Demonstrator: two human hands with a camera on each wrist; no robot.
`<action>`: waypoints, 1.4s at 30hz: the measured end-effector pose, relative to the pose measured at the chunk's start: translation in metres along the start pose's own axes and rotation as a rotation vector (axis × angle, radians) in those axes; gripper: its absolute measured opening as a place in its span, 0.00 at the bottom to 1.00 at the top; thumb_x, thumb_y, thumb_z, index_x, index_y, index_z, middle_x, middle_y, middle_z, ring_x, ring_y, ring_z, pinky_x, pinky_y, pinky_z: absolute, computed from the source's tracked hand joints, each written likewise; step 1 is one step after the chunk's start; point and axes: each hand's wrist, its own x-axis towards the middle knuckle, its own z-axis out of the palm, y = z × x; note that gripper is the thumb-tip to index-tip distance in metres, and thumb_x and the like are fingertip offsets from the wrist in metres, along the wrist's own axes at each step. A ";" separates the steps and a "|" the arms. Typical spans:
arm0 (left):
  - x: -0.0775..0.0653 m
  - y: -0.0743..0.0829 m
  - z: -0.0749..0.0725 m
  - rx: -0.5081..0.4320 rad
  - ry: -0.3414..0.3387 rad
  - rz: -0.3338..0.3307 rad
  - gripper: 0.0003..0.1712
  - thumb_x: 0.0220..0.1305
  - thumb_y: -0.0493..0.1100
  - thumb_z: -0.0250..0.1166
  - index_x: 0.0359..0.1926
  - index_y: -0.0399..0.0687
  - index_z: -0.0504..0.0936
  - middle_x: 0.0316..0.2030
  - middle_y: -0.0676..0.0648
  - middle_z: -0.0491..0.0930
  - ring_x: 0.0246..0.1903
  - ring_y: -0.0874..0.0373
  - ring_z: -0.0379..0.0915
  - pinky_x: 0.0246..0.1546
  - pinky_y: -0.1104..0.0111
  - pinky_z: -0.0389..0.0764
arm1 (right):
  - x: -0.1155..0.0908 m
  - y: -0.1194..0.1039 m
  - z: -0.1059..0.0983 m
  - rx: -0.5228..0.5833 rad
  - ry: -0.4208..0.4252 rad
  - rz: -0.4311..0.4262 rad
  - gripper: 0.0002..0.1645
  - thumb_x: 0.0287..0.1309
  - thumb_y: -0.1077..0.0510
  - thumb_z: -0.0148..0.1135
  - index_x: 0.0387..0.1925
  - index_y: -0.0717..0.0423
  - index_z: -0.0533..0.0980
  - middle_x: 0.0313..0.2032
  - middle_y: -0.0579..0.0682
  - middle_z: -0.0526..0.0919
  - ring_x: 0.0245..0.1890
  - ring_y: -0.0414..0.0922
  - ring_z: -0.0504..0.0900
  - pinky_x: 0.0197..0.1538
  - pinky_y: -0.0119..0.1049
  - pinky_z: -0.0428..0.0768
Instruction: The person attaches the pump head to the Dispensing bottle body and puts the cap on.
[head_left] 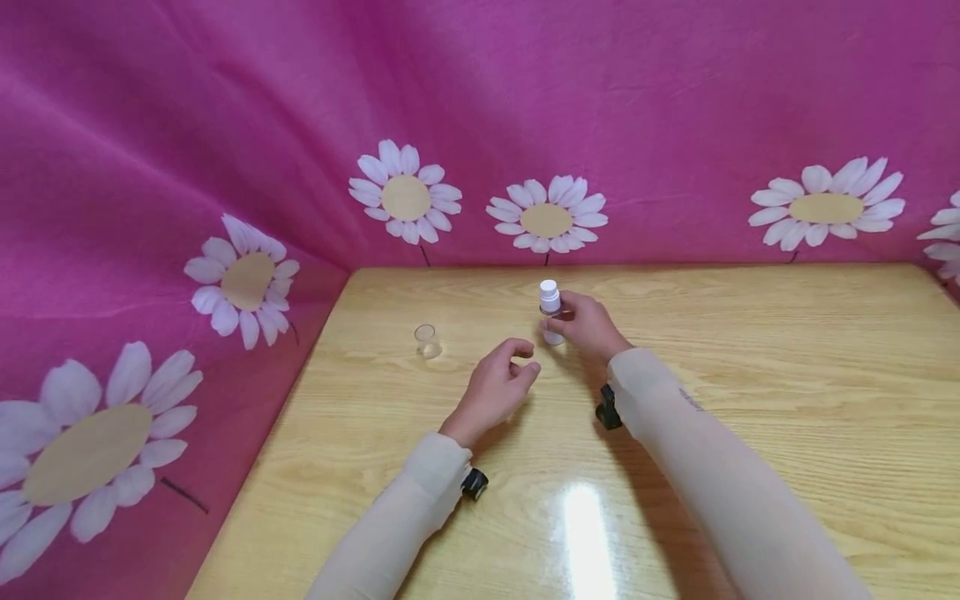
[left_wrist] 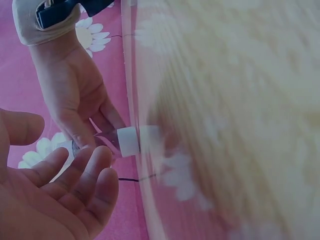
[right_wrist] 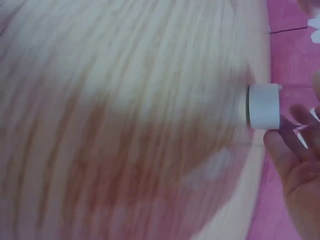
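Observation:
My right hand point(head_left: 590, 323) grips a small clear pump bottle point(head_left: 550, 298) with a white top and a white base, upright near the far side of the table. In the right wrist view the bottle's white base point(right_wrist: 264, 106) is close to the tabletop, fingers of the right hand point(right_wrist: 305, 170) around the clear body. Empty and loosely curled, my left hand point(head_left: 495, 390) is held to the left and nearer to me. Its fingers overlap the bottle's upper part in the left wrist view. A clear cap point(head_left: 427, 342) stands on the table further left.
The wooden table point(head_left: 750, 375) reaches back to a pink cloth point(head_left: 660, 125) printed with white daisies, which also hangs along the left side. A bright light reflection point(head_left: 588, 542) shows on the tabletop in front. Each wrist wears a small black camera point(head_left: 609, 408).

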 end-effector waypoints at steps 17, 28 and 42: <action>0.001 -0.007 -0.018 -0.024 0.032 -0.025 0.19 0.72 0.48 0.58 0.61 0.50 0.75 0.58 0.47 0.79 0.48 0.54 0.77 0.45 0.62 0.79 | -0.001 0.017 -0.007 0.044 -0.055 0.041 0.27 0.67 0.60 0.60 0.65 0.60 0.70 0.61 0.61 0.78 0.64 0.57 0.76 0.69 0.52 0.70; 0.006 -0.009 -0.058 -0.145 0.302 0.097 0.13 0.71 0.43 0.59 0.53 0.50 0.80 0.51 0.45 0.82 0.40 0.54 0.77 0.37 0.70 0.76 | -0.001 0.016 -0.020 0.053 -0.096 0.037 0.25 0.67 0.61 0.60 0.64 0.60 0.71 0.60 0.60 0.78 0.63 0.57 0.76 0.68 0.53 0.72; 0.024 -0.058 -0.116 0.064 0.336 -0.086 0.32 0.65 0.54 0.65 0.65 0.48 0.69 0.62 0.45 0.69 0.54 0.47 0.69 0.49 0.59 0.73 | 0.001 0.020 -0.023 0.018 -0.115 0.029 0.23 0.67 0.59 0.60 0.62 0.61 0.73 0.59 0.61 0.79 0.62 0.56 0.77 0.67 0.53 0.72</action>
